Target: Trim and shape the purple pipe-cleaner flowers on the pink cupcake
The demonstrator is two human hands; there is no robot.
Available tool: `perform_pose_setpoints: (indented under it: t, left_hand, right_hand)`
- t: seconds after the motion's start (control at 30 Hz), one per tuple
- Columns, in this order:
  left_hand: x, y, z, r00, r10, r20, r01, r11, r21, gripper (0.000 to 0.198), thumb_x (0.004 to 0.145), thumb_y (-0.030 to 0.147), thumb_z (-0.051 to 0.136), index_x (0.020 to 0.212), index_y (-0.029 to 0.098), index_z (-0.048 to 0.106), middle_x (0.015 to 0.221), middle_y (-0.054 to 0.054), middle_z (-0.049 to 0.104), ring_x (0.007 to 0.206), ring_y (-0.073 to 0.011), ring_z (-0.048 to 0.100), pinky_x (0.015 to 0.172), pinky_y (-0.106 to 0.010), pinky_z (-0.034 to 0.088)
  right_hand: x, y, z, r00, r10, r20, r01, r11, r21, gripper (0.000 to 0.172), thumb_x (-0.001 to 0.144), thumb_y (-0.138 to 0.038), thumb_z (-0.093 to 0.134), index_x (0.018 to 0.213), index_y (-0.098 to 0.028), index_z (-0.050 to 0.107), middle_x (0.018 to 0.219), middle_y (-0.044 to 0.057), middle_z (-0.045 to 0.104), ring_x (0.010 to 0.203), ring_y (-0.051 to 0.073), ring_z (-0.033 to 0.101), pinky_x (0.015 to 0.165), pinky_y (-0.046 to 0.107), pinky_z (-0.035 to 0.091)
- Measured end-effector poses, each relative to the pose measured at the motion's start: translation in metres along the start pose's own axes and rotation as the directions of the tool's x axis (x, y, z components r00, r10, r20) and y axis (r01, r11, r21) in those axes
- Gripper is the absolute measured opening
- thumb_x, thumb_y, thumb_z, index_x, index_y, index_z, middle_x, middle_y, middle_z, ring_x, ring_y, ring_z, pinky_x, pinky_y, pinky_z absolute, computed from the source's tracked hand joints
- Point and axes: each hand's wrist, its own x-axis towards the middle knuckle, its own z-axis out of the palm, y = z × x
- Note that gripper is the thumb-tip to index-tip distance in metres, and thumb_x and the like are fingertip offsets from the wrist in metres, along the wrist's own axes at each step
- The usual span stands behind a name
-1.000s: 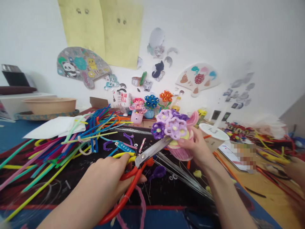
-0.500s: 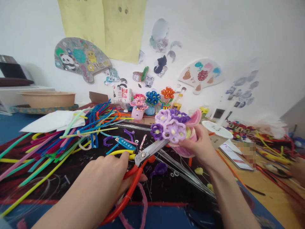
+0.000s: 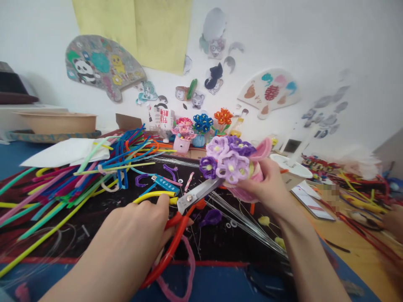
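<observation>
My left hand [image 3: 141, 230] is closed on the red handles of a pair of scissors [image 3: 195, 195]. Their blades point up and to the right and reach the underside of a bunch of purple and lilac pipe-cleaner flowers [image 3: 231, 163]. My right hand [image 3: 267, 184] grips that bunch from the right, around its pink wrapping [image 3: 262, 147]. Where the blade tips end is hidden by the petals. Below the scissors lies a loose purple pipe-cleaner piece [image 3: 210, 217], and a pink pipe cleaner [image 3: 190, 268] loops near the table's front edge.
At left spreads a heap of coloured pipe cleaners [image 3: 72, 188] with white paper [image 3: 63, 152] on it. Thin wires [image 3: 248, 224] lie on the dark mat. Finished flower pots [image 3: 181, 144] stand along the wall. A phone [image 3: 311, 203] lies at right, near another person's hand [image 3: 393, 220].
The camera view has tilted slightly, shifting the wall upward. Both hands keep their holds; the scissors and flowers have moved only slightly.
</observation>
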Motion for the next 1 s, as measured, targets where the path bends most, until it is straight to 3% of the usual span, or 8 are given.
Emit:
perform_pose_setpoints:
  t: [0.3,0.47,0.57,0.7,0.87,1.0]
  left_hand:
    - [0.001,-0.004,0.004,1.0,-0.016,-0.006,0.016,1.0,0.004,0.022,0.089,0.027,0.037,0.09,0.023,0.059,0.075,-0.008,0.069,0.072,-0.033,0.069,0.056,-0.036,0.041]
    - [0.001,-0.006,0.004,0.999,-0.017,-0.04,0.016,1.0,-0.019,0.021,0.089,0.03,0.038,0.082,0.025,0.057,0.07,-0.004,0.067,0.064,-0.0286,0.067,0.053,-0.032,0.035]
    - [0.001,-0.007,0.003,0.998,0.011,-0.061,-0.018,0.993,-0.113,0.025,0.09,0.036,0.039,0.076,0.025,0.058,0.066,-0.003,0.066,0.058,-0.0254,0.064,0.052,-0.032,0.034]
    - [0.002,-0.007,0.002,0.999,0.04,-0.035,-0.048,0.964,-0.262,0.03,0.087,0.044,0.044,0.074,0.023,0.061,0.07,-0.004,0.068,0.061,-0.022,0.063,0.055,-0.029,0.037]
    - [0.002,-0.003,0.001,0.995,0.083,0.051,-0.053,0.898,-0.436,0.046,0.081,0.06,0.041,0.061,0.02,0.054,0.062,-0.001,0.06,0.056,-0.015,0.05,0.051,-0.024,0.033]
    - [0.004,-0.003,0.0,0.992,0.082,0.099,-0.021,0.861,-0.507,0.047,0.077,0.062,0.044,0.058,0.019,0.048,0.059,0.002,0.052,0.054,-0.0112,0.039,0.05,-0.023,0.03]
  right_hand:
    - [-0.001,0.003,-0.004,1.0,0.015,-0.005,-0.015,1.0,-0.013,0.03,0.064,-0.037,0.08,0.088,-0.023,0.068,0.084,0.001,0.07,0.079,0.023,0.065,0.074,0.038,0.053]
    - [-0.001,0.005,-0.006,0.994,0.1,0.037,-0.104,0.986,0.134,0.036,0.064,-0.045,0.08,0.091,-0.025,0.066,0.087,0.002,0.07,0.082,0.024,0.066,0.077,0.039,0.053]
    - [0.0,0.009,-0.007,0.986,0.123,0.111,-0.147,0.958,0.246,0.043,0.068,-0.055,0.074,0.1,-0.027,0.065,0.096,0.004,0.071,0.089,0.026,0.067,0.08,0.039,0.054]
    - [0.001,0.012,-0.007,0.98,0.163,0.119,-0.192,0.933,0.305,0.047,0.069,-0.061,0.069,0.099,-0.026,0.066,0.104,0.005,0.07,0.095,0.028,0.066,0.08,0.038,0.056]
    - [0.002,0.013,-0.006,0.971,0.154,0.183,-0.221,0.873,0.434,0.038,0.072,-0.053,0.068,0.096,-0.024,0.068,0.099,0.006,0.07,0.097,0.03,0.065,0.077,0.037,0.056]
    - [0.003,0.015,-0.005,0.977,0.122,0.173,-0.19,0.868,0.458,0.034,0.072,-0.047,0.069,0.096,-0.023,0.068,0.094,0.006,0.07,0.089,0.028,0.067,0.074,0.038,0.057]
